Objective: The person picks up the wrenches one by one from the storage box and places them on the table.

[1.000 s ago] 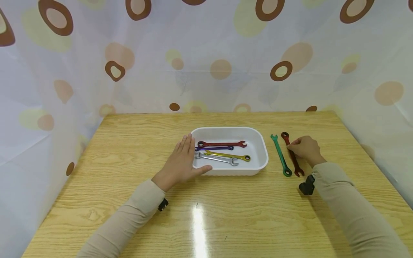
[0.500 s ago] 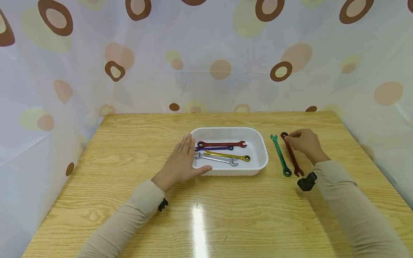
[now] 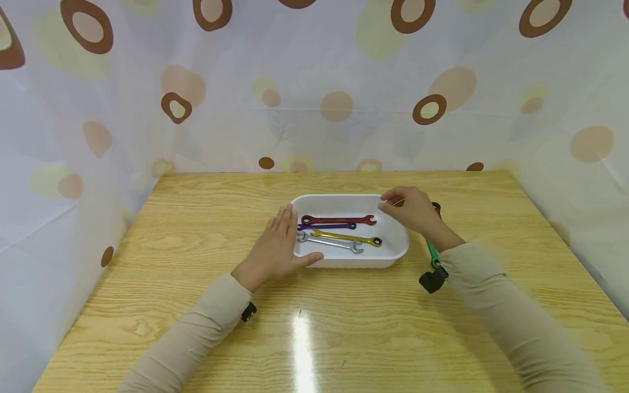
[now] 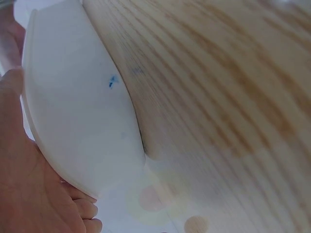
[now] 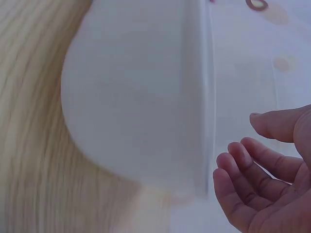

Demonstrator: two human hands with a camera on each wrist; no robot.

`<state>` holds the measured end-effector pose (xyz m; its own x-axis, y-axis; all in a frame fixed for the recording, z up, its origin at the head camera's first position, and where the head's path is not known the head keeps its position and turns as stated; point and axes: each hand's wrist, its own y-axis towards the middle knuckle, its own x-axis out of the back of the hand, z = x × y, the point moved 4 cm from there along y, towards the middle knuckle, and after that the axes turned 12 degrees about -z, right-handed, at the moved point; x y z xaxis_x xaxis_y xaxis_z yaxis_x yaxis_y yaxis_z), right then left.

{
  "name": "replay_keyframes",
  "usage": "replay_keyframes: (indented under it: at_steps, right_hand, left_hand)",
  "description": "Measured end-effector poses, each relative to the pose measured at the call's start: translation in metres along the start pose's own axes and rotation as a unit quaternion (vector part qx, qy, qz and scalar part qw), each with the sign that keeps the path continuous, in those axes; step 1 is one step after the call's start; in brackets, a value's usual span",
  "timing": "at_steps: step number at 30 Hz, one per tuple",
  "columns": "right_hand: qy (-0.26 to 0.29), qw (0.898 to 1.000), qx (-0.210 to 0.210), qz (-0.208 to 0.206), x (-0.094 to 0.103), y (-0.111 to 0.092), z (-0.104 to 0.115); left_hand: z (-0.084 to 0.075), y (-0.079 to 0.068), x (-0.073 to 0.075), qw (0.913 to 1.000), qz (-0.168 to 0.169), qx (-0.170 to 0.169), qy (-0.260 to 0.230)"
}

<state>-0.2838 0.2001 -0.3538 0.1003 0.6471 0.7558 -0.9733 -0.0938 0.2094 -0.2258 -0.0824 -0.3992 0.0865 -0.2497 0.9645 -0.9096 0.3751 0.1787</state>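
My left hand [image 3: 275, 245] rests straight-fingered on the left rim of a white plastic tray [image 3: 354, 263], its thumb along the front rim. Inside the tray lie a red wrench [image 3: 339, 220], a purple wrench [image 3: 328, 226], a yellow wrench [image 3: 346, 236] and a silver wrench [image 3: 329, 242]. Over the tray's back right corner is my right hand [image 3: 415, 212]. In the right wrist view its thumb and bent fingers [image 5: 243, 179] stand apart with nothing between them. Right of the tray, a green wrench [image 3: 433, 254] and a dark red wrench [image 3: 437, 208] are mostly hidden behind that hand and wrist.
Everything stands on a wood-grain table [image 3: 221, 196]. A spotted white curtain [image 3: 304, 131] rises behind it and along both sides. Each wrist bears a small black camera; the right one [image 3: 432, 281] hangs just in front of the green wrench.
My right hand has let go of the dark red wrench, which stays on the table, and has moved left to the tray's right end. The left hand has stayed put.
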Motion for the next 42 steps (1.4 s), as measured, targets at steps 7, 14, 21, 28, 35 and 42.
replay_keyframes:
  at_steps: [7, 14, 21, 28, 35, 42]
  right_hand:
    - [0.007, 0.999, 0.017, 0.031, -0.038, 0.0, 0.023]
    - [0.02, 0.998, 0.03, 0.044, -0.066, 0.001, 0.037]
    - [0.028, 0.997, 0.04, 0.061, -0.088, 0.003, 0.036]
    - [0.022, 0.997, 0.037, 0.071, -0.097, 0.004, 0.036]
    - [0.006, 0.996, 0.042, 0.076, -0.101, 0.005, 0.037]
    - [-0.009, 0.994, 0.07, 0.082, -0.107, 0.005, 0.036]
  left_hand:
    - [0.001, 0.0, 0.001, 1.0, -0.001, 0.002, 0.0]
    - [0.001, -0.001, 0.001, 1.0, -0.001, 0.001, 0.002]
    - [0.002, 0.0, 0.0, 1.0, -0.002, -0.002, 0.004]
    - [0.002, 0.0, 0.001, 1.0, -0.004, -0.005, 0.006]
    - [0.001, 0.0, 0.001, 1.0, -0.004, -0.004, 0.006]
    - [0.001, 0.0, 0.001, 0.9999, -0.005, -0.007, 0.005]
